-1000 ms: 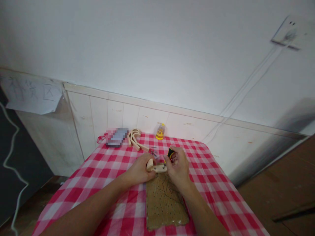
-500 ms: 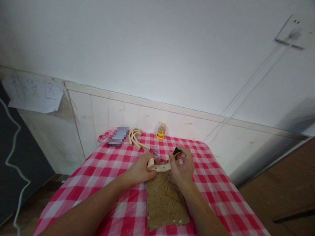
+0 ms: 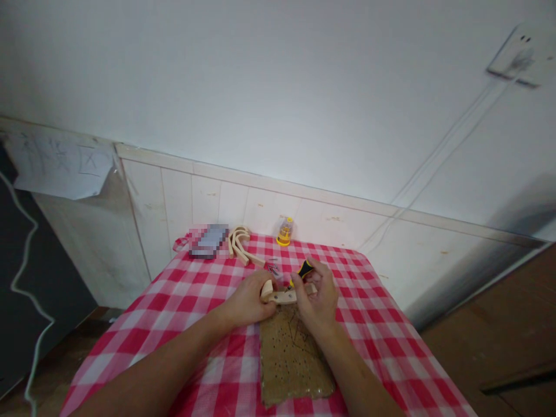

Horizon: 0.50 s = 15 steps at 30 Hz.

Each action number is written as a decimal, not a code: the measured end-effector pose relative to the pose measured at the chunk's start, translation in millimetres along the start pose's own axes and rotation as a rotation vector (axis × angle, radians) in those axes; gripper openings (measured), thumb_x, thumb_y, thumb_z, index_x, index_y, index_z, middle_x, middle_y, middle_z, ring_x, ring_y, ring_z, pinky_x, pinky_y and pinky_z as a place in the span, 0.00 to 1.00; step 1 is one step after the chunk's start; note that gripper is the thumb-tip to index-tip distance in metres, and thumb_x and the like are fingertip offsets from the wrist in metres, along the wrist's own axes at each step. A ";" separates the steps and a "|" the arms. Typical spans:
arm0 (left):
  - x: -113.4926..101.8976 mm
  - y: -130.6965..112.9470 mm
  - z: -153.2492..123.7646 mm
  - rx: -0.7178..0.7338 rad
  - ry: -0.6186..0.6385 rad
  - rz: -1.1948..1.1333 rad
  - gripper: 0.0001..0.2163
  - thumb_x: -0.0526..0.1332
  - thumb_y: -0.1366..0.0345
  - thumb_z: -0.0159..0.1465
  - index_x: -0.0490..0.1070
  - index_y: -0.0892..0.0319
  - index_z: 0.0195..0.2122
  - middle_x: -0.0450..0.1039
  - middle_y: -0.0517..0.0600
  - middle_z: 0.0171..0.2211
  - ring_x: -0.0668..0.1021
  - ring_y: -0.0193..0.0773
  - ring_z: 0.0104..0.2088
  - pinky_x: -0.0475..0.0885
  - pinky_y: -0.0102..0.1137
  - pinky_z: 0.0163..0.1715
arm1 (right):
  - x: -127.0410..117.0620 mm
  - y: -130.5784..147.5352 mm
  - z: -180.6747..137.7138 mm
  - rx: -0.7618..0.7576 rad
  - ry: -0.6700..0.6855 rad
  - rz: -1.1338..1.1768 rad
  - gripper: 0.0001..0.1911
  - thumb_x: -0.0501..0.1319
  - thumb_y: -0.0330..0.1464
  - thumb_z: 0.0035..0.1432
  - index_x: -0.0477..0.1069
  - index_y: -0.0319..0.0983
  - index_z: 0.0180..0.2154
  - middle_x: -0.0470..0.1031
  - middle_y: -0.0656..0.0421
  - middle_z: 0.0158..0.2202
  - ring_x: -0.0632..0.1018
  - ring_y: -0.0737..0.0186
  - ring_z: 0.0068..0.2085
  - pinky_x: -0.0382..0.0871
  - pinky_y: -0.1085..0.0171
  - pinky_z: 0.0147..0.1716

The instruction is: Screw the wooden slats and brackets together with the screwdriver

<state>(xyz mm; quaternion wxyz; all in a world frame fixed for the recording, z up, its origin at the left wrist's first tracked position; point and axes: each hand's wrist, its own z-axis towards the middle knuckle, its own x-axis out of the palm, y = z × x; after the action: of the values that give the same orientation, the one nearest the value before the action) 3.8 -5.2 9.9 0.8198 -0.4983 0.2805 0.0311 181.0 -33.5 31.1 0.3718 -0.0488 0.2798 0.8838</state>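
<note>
Near the middle of the red-and-white checked cloth (image 3: 208,341) that covers the table, the person's left hand (image 3: 251,298) is closed on one end of a pale, curved wooden piece (image 3: 284,297), thumb in front; the other fingers are mostly out of sight behind the wood. Two small dark spots show on its front face, too small for me to say what they are. The piece sits at the far end of a brown slab, cardboard by its look (image 3: 291,365), dotted with holes and marked with dark lines; the right forearm covers part of its edge.

The right hand (image 3: 319,296) is curled around a black-and-yellow screwdriver (image 3: 304,270), held aslant over the wood. Its fingers hide much of the tool and part of the piece's right side, so I can't tell whether the tip is seated in anything.

Just beyond the hands lie some thin dark screws or nails (image 3: 273,269), too small to count. Farther back stand a clear-and-yellow container (image 3: 285,233), more pale curved wooden strips (image 3: 238,246), and a flat grey object (image 3: 211,241) partly lost in blurry squares.
</note>
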 end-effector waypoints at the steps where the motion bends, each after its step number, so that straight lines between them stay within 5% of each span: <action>1: 0.2 0.8 0.2 0.003 -0.001 -0.006 0.13 0.61 0.76 0.46 0.69 0.58 0.33 0.72 0.47 0.33 0.74 0.38 0.34 0.67 0.30 0.34 | 1.5 0.4 -1.9 0.001 0.019 0.019 0.19 0.66 0.33 0.62 0.68 0.43 0.55 0.78 0.54 0.43 0.81 0.58 0.35 0.80 0.58 0.35; 15: 0.8 0.3 1.2 -0.002 0.007 -0.007 0.13 0.61 0.76 0.46 0.70 0.58 0.34 0.72 0.46 0.33 0.74 0.37 0.33 0.67 0.29 0.34 | 7.9 0.5 -6.2 0.035 0.192 0.110 0.21 0.64 0.32 0.63 0.68 0.44 0.57 0.81 0.52 0.45 0.84 0.55 0.39 0.82 0.56 0.38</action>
<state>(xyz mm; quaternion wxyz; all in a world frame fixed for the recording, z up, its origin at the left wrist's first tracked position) 4.9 -4.2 9.6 0.8185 -0.5002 0.2813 0.0266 174.3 -32.1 23.8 0.2948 -0.1113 0.3320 0.8891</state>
